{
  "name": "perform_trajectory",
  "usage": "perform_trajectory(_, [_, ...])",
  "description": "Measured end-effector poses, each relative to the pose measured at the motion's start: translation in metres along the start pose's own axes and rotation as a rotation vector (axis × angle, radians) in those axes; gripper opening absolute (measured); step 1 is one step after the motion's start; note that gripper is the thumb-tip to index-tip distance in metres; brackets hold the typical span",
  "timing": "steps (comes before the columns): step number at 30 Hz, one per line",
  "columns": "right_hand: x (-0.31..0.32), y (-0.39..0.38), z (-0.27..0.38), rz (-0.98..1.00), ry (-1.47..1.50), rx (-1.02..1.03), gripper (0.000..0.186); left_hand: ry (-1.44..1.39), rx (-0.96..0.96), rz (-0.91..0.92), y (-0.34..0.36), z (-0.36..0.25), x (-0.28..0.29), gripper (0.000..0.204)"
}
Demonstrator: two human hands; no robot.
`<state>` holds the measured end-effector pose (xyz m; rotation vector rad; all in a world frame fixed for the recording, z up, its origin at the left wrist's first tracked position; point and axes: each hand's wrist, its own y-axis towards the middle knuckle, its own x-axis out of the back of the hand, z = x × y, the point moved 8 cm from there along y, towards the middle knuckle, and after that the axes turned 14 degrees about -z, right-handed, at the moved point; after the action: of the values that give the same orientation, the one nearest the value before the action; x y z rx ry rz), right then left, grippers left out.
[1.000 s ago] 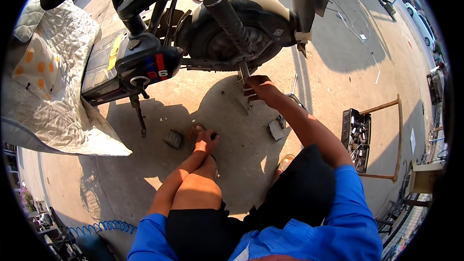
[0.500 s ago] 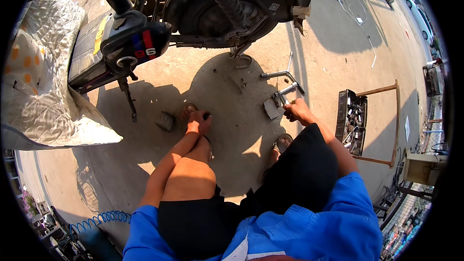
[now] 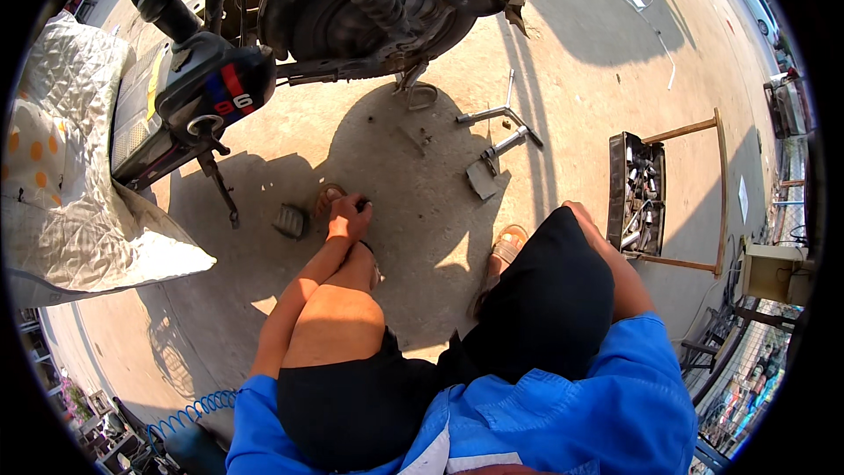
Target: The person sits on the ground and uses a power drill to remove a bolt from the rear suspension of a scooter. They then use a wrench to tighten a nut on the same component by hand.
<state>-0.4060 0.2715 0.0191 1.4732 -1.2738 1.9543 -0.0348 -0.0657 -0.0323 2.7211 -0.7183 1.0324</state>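
My left hand [image 3: 350, 218] is closed around a small dark object I cannot make out, beside my left foot. My right hand [image 3: 576, 213] is mostly hidden behind my right knee; its fingers do not show. Ahead, the scooter's dark wheel [image 3: 426, 22] is above a metal bracket [image 3: 420, 98]. On the concrete below and right of it lie a branched wrench [image 3: 492, 115], a T-shaped steel tool [image 3: 508, 142] and a grey block [image 3: 482, 179]. Another dark block [image 3: 290, 220] sits left of my left foot.
An open toolbox [image 3: 620, 193] full of sockets and a wooden frame [image 3: 719, 189] lie at right. A quilted cover [image 3: 70, 62] hangs over the scooter's left part. A blue coiled hose [image 3: 202, 405] is at lower left, a white car [image 3: 752, 4] at far upper right.
My right hand has left the scooter's lower parts, passed near the loose tools and moved back beside my right knee. The view has tilted slightly; my left hand stays near my foot.
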Motion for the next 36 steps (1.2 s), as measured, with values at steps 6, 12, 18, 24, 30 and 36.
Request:
perform_trajectory(6, [0.022, 0.047, 0.042, -0.248, 0.033, 0.086, 0.032, 0.004, -0.013, 0.012, 0.001, -0.001, -0.004, 0.021])
perform_trajectory(12, [0.008, 0.090, 0.099, -0.332, 0.190, 0.251, 0.021, -0.003, 0.017, -0.003, 0.001, -0.002, -0.001, 0.021])
perform_trajectory(18, [0.028, 0.090, 0.140, -0.502, 0.195, 0.430, 0.021, 0.005, 0.037, -0.010, 0.000, -0.001, 0.002, 0.021])
perform_trajectory(24, [0.021, 0.107, 0.156, -0.506, 0.053, 0.571, 0.018, -0.021, 0.063, -0.007, 0.000, -0.003, 0.004, 0.022])
perform_trajectory(30, [0.015, 0.114, 0.164, -0.509, -0.004, 0.670, 0.014, -0.052, 0.029, -0.031, 0.000, -0.005, 0.006, 0.021])
perform_trajectory(36, [0.005, 0.122, 0.160, -0.440, -0.079, 0.654, 0.015, -0.054, 0.075, -0.005, 0.000, -0.007, 0.007, 0.021])
